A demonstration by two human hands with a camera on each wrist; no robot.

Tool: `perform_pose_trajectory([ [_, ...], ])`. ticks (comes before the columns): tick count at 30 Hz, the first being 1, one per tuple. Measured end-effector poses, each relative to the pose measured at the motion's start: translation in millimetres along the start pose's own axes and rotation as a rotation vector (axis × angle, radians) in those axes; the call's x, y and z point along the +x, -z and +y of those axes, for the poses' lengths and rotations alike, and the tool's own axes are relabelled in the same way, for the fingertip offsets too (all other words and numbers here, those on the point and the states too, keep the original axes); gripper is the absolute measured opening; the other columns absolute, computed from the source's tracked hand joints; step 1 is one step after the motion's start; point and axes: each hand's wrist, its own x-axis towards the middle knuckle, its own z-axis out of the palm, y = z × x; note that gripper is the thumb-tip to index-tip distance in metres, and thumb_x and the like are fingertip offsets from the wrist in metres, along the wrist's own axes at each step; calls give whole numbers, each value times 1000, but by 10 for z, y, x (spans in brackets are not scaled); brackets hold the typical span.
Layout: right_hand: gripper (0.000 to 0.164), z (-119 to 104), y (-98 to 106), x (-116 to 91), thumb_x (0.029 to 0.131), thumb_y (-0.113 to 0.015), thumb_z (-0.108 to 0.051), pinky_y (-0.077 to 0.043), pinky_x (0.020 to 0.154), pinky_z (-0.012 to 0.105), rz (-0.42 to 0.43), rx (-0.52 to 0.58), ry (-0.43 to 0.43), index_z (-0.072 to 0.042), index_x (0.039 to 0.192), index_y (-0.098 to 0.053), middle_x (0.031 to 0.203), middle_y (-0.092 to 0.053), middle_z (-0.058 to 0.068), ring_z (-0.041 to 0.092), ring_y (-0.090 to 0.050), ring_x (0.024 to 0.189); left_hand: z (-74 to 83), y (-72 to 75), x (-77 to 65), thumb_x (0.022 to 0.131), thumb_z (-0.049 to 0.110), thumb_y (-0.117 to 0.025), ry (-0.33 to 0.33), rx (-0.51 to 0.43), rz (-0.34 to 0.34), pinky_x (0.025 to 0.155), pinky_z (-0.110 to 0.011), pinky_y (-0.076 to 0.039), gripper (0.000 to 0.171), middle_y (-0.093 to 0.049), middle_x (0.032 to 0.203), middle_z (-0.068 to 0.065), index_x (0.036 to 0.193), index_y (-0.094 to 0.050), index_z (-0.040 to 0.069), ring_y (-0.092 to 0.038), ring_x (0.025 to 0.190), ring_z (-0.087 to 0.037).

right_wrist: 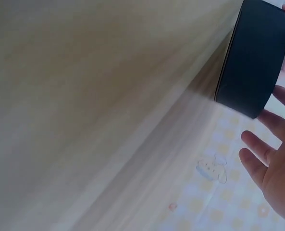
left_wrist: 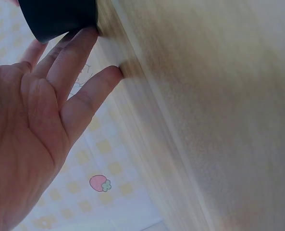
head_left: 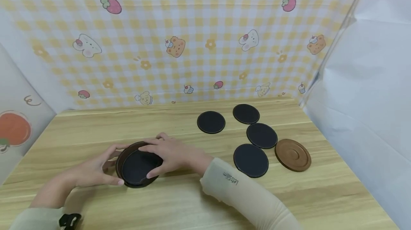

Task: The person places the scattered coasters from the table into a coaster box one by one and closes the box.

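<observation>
A round, dark coaster holder [head_left: 133, 186] with a brown inner wall stands at the left of the table, a black disc [head_left: 138, 165] lying inside it. My left hand [head_left: 93, 169] holds the holder from the left, thumb at its front and fingers toward its back. In the left wrist view, fingertips meet the holder's black outer side [left_wrist: 60, 17]. My right hand [head_left: 171, 155] spans the holder's right part with spread fingers; its index finger reaches over the back rim and its thumb is at the front right. The right wrist view shows fingertips at the holder's rim [right_wrist: 253, 60].
Several black round coasters [head_left: 211, 122] lie flat on the wooden table [head_left: 179, 201], right of the hands. Beside them, farther right, is a brown disc [head_left: 293, 155] with concentric rings. A checked cloth [head_left: 199, 55] hangs behind, and white sheeting [head_left: 369, 90] borders the right.
</observation>
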Motion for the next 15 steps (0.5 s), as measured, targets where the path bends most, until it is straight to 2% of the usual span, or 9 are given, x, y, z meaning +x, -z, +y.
perform_pose_trajectory([
  [5, 81, 125, 29, -138, 87, -66, -61, -38, 115, 37, -4, 40, -19, -28, 154, -36, 163, -29, 0, 21, -30, 148, -11, -18, 8, 82, 15, -81, -16, -19, 0, 90, -36, -54, 90, -38, 145, -38, 149, -22, 6, -47, 123, -65],
  [10, 81, 244, 65, -269, 87, -67, -59, -40, 114, 42, 11, 42, -48, -27, 154, -36, 163, -30, 2, 24, -30, 149, -30, -25, 6, 81, 14, -82, -35, -26, 18, 89, -18, -49, 89, -40, 144, -36, 148, -24, 6, -45, 125, -64],
  [12, 80, 287, 82, -324, 87, -67, -58, -40, 114, 44, 20, 51, -58, -26, 154, -36, 163, -31, 2, 25, -29, 149, -41, -25, 2, 80, 14, -82, -34, -16, 28, 88, -14, -46, 89, -42, 144, -34, 149, -25, 7, -49, 126, -57],
  [14, 80, 326, 105, -389, 87, -68, -57, -40, 114, 44, 22, 67, -70, -25, 154, -36, 163, -30, 3, 26, -29, 149, -55, -25, 0, 80, 15, -83, -33, -1, 38, 88, -13, -46, 89, -43, 144, -33, 149, -26, 9, -54, 130, -37],
  [15, 80, 344, 119, -424, 87, -69, -56, -40, 114, 44, 23, 73, -75, -25, 154, -37, 163, -31, 4, 26, -29, 149, -60, -26, 0, 80, 15, -83, -32, 4, 39, 88, -14, -47, 89, -43, 144, -32, 149, -26, 10, -54, 130, -34],
])
